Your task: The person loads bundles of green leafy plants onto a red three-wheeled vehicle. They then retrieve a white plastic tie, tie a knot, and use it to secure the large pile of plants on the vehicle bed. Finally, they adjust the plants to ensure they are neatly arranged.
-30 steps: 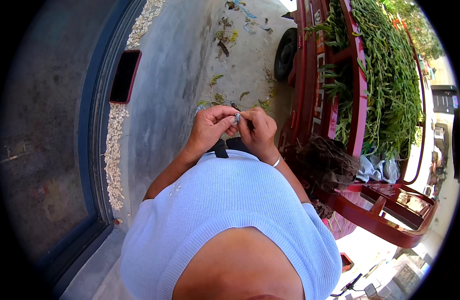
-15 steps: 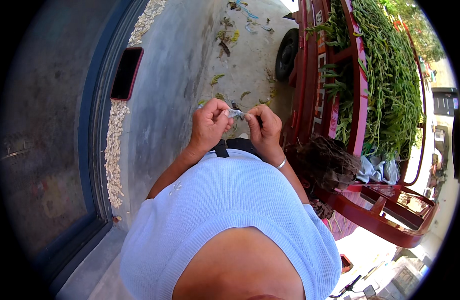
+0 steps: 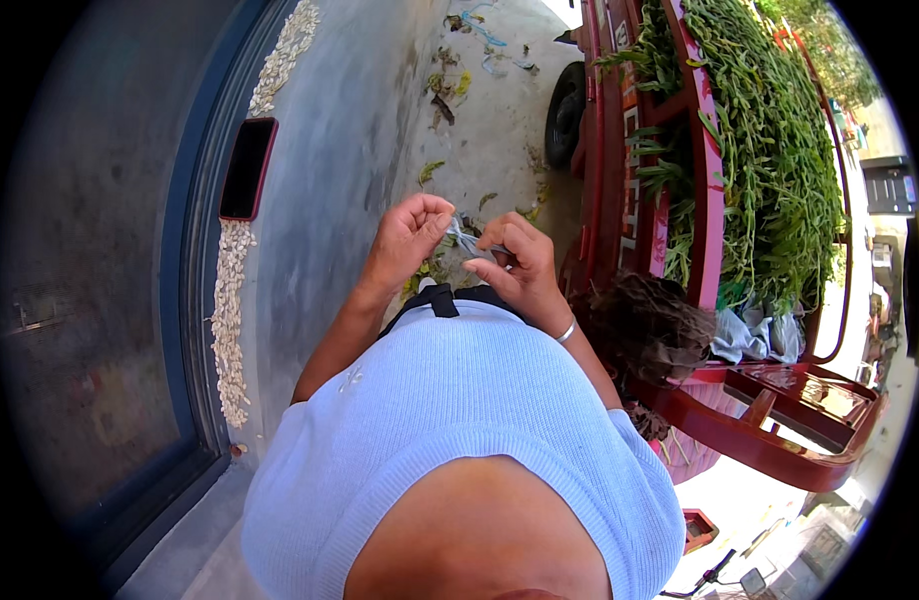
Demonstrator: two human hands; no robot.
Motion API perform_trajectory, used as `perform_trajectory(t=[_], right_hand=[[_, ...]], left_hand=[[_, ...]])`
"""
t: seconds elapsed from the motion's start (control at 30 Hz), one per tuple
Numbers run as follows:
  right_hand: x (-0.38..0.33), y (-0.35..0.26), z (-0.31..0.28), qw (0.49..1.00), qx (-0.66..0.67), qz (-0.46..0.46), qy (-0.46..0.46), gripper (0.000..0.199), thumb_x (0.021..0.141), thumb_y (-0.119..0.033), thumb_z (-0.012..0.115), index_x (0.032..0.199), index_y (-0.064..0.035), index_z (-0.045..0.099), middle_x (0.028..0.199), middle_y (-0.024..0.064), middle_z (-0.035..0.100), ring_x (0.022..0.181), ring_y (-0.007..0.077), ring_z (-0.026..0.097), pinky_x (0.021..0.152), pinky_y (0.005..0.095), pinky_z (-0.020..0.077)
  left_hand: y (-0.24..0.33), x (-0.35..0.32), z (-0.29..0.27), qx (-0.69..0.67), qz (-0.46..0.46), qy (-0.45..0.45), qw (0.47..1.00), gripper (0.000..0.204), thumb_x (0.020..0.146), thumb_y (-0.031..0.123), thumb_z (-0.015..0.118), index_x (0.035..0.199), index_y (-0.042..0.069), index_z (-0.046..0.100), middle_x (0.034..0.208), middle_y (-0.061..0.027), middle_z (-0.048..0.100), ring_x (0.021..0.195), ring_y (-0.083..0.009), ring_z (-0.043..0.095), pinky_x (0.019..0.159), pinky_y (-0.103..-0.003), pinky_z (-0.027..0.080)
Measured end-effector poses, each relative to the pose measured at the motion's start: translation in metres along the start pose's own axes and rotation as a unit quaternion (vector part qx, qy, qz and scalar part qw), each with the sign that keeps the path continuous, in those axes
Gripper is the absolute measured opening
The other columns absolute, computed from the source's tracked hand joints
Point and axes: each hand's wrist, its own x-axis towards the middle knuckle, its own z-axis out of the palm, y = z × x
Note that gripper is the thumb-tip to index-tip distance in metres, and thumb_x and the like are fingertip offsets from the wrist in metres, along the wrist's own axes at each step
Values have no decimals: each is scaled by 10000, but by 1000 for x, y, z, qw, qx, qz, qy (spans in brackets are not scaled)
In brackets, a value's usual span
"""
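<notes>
My left hand [image 3: 408, 238] and my right hand [image 3: 515, 265] are raised in front of my pale blue knitted top [image 3: 460, 430]. Between their fingertips they pinch a small thin greyish strip [image 3: 464, 238]; what it is cannot be told. Both hands have their fingers curled closed on it. A silver bangle [image 3: 567, 331] sits on my right wrist. A small black object [image 3: 440, 298] shows just under my hands at my waist.
A red cart [image 3: 715, 240] loaded with green leafy stalks [image 3: 770, 150] stands at my right, with a black wheel [image 3: 566, 112]. A dark phone [image 3: 248, 168] lies on a ledge beside pale seeds [image 3: 230, 320]. Plant scraps litter the concrete ground [image 3: 460, 90].
My hands have drawn slightly apart and shifted a little lower and right, still pinching the small strip between them.
</notes>
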Motion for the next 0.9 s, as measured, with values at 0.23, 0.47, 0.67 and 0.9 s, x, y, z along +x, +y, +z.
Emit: perform_trajectory(t=[0.23,0.47,0.67,0.9], right_hand=[[1,24,-19,946,264,129,135,180,886,-198,604,905,-25,560,658,-56,476,548,19,392,516,169,333],[22,23,-47,915,317,113,224,184,847,3,609,873,-63,440,601,-81,417,521,-17,346,469,148,258],[45,32,-75,924,284,86,242,228,835,18,618,856,-75,410,581,-82,395,499,-16,338,448,157,247],[105,73,-113,993,53,105,-22,166,785,-110,680,745,-10,554,514,48,478,456,146,457,451,291,345]], left_hand=[[23,7,20,325,177,-45,928,153,803,109,672,711,21,588,616,27,499,551,-52,407,478,-245,315],[19,26,52,66,152,-28,986,250,821,86,638,624,31,494,577,32,443,514,-64,345,471,-236,271],[38,48,74,-163,68,-60,983,243,863,104,592,644,62,495,579,46,432,513,-38,339,465,-208,259],[36,134,30,150,129,16,980,250,826,164,673,646,48,546,593,59,460,561,-23,357,499,-211,268]])
